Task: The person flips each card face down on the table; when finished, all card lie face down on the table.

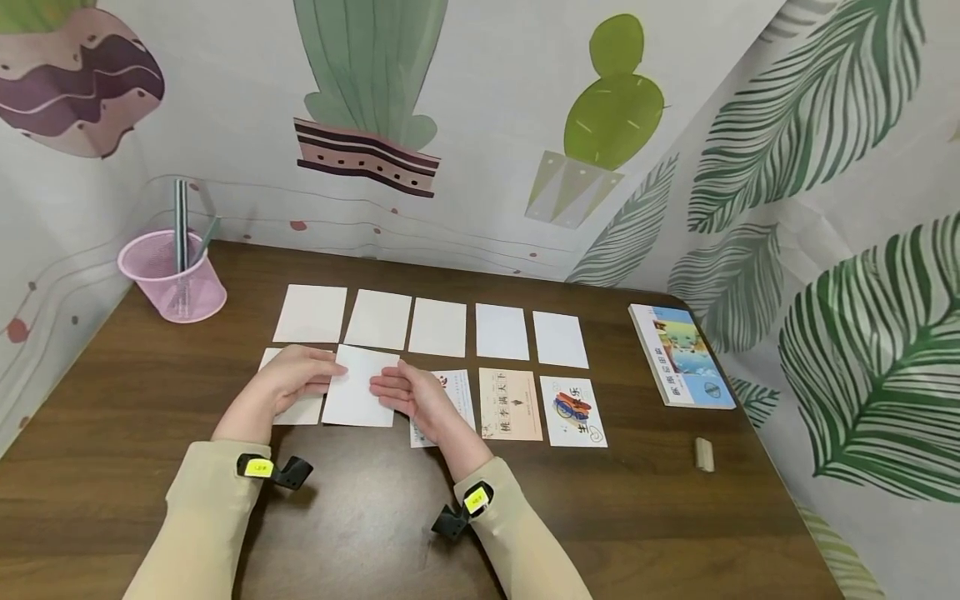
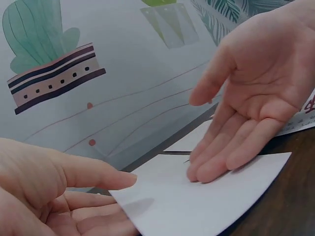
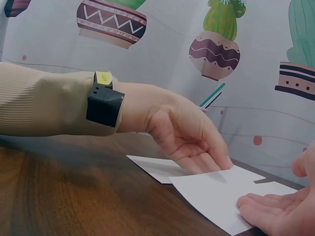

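Note:
A blank white card [image 1: 360, 398] is raised slightly off the brown table [image 1: 375, 517] in the near row. My left hand [image 1: 300, 379] pinches its left edge, thumb [image 2: 98, 173] on top and fingers beneath. My right hand [image 1: 405, 393] is held with straight fingers [image 2: 216, 162] touching the card's [image 2: 197, 206] right part. The right wrist view shows the left hand [image 3: 189, 135] on the card [image 3: 216, 191] and the right hand's fingers [image 3: 275, 211] at its near edge. Another blank card [image 1: 296, 411] lies partly under my left hand.
Five blank white cards [image 1: 437, 327] form the far row. Right of my hands lie three printed cards [image 1: 510, 404]; the nearest one [image 1: 459, 392] is partly hidden. A book [image 1: 681, 354] and a small block [image 1: 703, 454] are at the right, a pink pen cup [image 1: 172, 279] at the back left.

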A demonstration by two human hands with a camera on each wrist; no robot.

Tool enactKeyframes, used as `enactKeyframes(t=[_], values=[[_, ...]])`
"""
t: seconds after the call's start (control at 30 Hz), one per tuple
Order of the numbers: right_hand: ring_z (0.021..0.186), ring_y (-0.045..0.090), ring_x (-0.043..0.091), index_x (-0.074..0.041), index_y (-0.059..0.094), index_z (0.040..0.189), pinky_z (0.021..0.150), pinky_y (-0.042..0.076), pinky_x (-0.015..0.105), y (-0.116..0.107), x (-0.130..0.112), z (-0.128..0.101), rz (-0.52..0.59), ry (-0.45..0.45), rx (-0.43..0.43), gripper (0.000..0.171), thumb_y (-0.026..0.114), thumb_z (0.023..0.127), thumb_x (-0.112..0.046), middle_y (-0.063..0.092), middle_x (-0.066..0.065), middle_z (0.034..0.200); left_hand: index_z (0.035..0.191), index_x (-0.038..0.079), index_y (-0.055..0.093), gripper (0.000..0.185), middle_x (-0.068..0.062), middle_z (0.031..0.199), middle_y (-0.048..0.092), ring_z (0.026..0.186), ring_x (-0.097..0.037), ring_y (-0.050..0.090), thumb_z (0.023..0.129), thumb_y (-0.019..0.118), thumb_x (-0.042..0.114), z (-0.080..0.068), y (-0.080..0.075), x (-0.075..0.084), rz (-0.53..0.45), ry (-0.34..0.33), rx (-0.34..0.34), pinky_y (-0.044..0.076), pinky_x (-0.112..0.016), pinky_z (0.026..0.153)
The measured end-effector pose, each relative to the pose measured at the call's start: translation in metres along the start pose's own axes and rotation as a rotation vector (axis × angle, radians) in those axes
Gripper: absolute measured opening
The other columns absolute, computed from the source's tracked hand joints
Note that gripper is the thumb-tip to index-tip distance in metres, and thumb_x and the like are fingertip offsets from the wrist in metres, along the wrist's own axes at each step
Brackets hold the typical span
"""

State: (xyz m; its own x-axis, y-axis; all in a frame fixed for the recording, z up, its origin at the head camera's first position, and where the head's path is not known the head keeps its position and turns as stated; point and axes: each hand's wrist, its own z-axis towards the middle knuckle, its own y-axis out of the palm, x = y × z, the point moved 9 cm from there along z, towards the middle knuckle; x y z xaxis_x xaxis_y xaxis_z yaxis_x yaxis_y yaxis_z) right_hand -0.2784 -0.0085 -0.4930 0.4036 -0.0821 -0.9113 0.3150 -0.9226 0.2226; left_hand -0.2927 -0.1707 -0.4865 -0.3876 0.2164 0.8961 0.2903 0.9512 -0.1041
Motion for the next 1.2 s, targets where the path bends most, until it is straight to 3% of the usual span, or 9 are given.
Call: enactKeyframes(t=[0.2,0.37,0.53,0.83,1.2], values=[[0.123,0.057,0.037,0.014,0.048,0.133,0.100,0.053,0.034,0.000,0.002,0.001,0.005,0.000,-0.003,0.050,0.032,0.108,-0.026,0.059,0.030,0.129,0.139,-0.020,0.036,0.061,-0.030,0.136,0.052,0.093,-0.006,0.066,0.095,0.062,0.014,-0.003,-0.010,0.001,0.003,0.017,0.014,0.057,-0.029,0.091],[0.124,0.055,0.040,0.015,0.048,0.132,0.100,0.052,0.035,0.002,0.004,0.002,0.027,0.008,-0.008,0.049,0.032,0.107,-0.024,0.057,0.033,0.130,0.137,-0.021,0.038,0.058,-0.012,0.113,0.068,0.088,-0.004,0.069,0.095,0.062,0.012,-0.009,-0.020,0.003,-0.048,0.047,0.024,0.058,-0.025,0.086],[0.125,0.054,0.041,0.015,0.048,0.132,0.100,0.052,0.035,0.002,0.002,0.001,0.029,0.003,-0.011,0.048,0.033,0.107,-0.024,0.056,0.034,0.130,0.138,-0.021,0.036,0.060,0.000,0.101,0.071,0.087,-0.003,0.070,0.095,0.063,0.011,-0.010,-0.023,0.006,-0.110,0.075,0.019,0.059,-0.025,0.086],[0.127,0.051,0.043,0.017,0.044,0.135,0.104,0.050,0.038,-0.008,-0.021,-0.004,0.035,-0.063,-0.025,0.050,0.031,0.108,-0.023,0.052,0.036,0.134,0.138,-0.022,0.035,0.056,-0.003,0.100,0.072,0.087,-0.004,0.070,0.097,0.058,0.010,-0.005,0.007,0.018,-0.179,0.116,-0.020,0.058,-0.025,0.087],[0.124,0.055,0.041,0.015,0.045,0.136,0.099,0.053,0.037,-0.060,-0.037,-0.024,-0.080,-0.055,0.036,0.048,0.031,0.107,-0.021,0.053,0.034,0.133,0.134,-0.020,0.041,0.047,-0.029,0.119,0.065,0.094,-0.015,0.071,0.101,0.049,0.013,0.003,0.055,0.022,-0.241,0.085,-0.032,0.057,-0.032,0.091]])
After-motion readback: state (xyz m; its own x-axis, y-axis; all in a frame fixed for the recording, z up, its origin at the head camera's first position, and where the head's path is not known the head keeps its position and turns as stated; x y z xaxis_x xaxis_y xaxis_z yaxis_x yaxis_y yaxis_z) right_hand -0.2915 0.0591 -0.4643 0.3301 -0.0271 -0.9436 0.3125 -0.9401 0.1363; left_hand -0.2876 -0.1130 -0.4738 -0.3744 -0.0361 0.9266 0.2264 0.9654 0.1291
